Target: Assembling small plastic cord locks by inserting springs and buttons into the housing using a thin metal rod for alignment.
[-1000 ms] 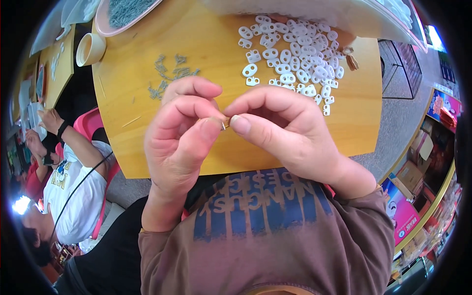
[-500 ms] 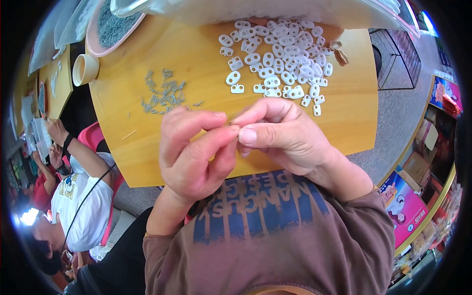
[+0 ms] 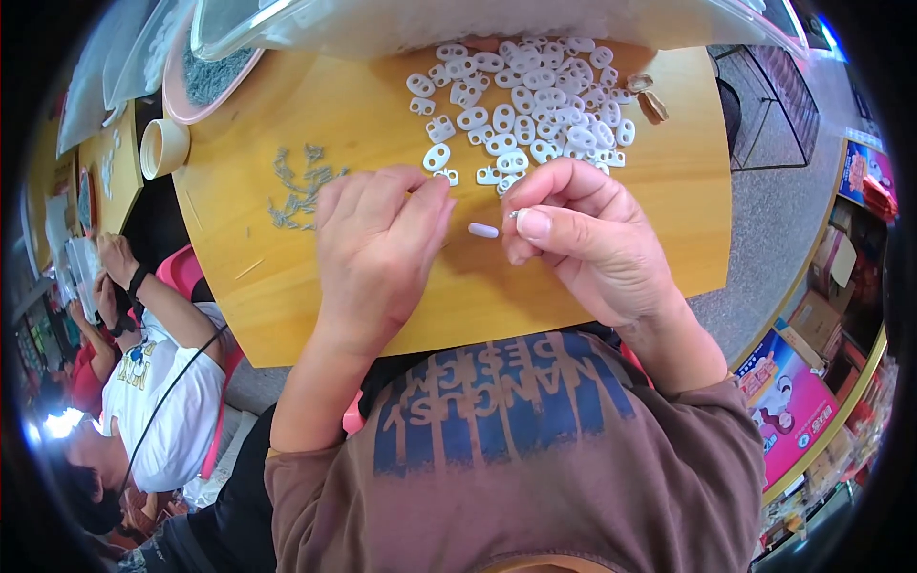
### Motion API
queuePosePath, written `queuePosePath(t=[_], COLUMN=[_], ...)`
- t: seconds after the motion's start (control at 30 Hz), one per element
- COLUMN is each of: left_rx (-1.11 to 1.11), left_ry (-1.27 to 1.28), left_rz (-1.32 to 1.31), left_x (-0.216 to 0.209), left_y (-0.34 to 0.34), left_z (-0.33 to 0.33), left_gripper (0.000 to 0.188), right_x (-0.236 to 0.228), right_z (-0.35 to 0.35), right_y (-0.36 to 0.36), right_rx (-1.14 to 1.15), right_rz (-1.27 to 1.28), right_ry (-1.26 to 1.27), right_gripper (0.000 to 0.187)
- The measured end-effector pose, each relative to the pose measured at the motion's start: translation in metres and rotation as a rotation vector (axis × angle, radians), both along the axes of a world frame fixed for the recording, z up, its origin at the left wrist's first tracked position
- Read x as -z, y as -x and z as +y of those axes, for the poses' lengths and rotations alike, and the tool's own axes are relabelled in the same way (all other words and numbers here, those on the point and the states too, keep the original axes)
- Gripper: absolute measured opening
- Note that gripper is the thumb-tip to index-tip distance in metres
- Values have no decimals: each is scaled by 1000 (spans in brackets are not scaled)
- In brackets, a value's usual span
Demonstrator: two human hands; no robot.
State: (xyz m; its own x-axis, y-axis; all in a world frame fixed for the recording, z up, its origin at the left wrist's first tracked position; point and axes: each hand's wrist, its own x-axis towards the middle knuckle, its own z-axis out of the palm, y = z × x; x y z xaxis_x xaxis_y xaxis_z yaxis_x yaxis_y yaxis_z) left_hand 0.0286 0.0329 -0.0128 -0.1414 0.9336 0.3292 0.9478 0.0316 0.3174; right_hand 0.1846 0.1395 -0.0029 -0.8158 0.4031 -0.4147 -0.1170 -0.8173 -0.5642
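Pinching right hand (image 3: 592, 227): thumb and forefinger are pressed together at the tips, and a small shiny piece (image 3: 513, 215) is held there, barely showing; if pressed off-centre, it could be squeezed out and lost.
Left hand (image 3: 377, 239): the fingers are bent downward, back of the hand turned up; the fingertips are hidden, so whether anything is gripped cannot be told.
Pale oval piece (image 3: 483, 230): it is seen between the two hands, touched by neither; whether it is supported by the table (image 3: 535, 296) or is in mid-air cannot be told. If brushed by either hand, it could be sent toward the near edge and dropped.
Grey pieces (image 3: 304, 199): they are scattered on the left, partly covered by the left hand; being so small and closely strewn, two could be picked up together, or several swept apart by a knuckle.
White two-holed pieces (image 3: 549, 98): they are heaped at the far side, right of centre, their near edge partly hidden by the right hand; loose ones could be pushed out if the fingers are swung too far.
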Motion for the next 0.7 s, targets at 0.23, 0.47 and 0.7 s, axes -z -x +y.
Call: queuePosePath(t=[0.23,0.47,0.7], left_rx=[-1,87,135], left_ry=[-28,-5,-45], left_rz=[34,157,107], left_x=[8,6,5], left_y=[1,9,13], left_z=[6,9,8], left_gripper=[15,12,18], right_x=[0,-5,-6], right_z=[4,4,-1], right_y=[-2,3,4], right_rx=[-12,-56,-23], right_rz=[23,41,-54], right_ry=[-7,-40,-45], right_gripper=[10,10,8])
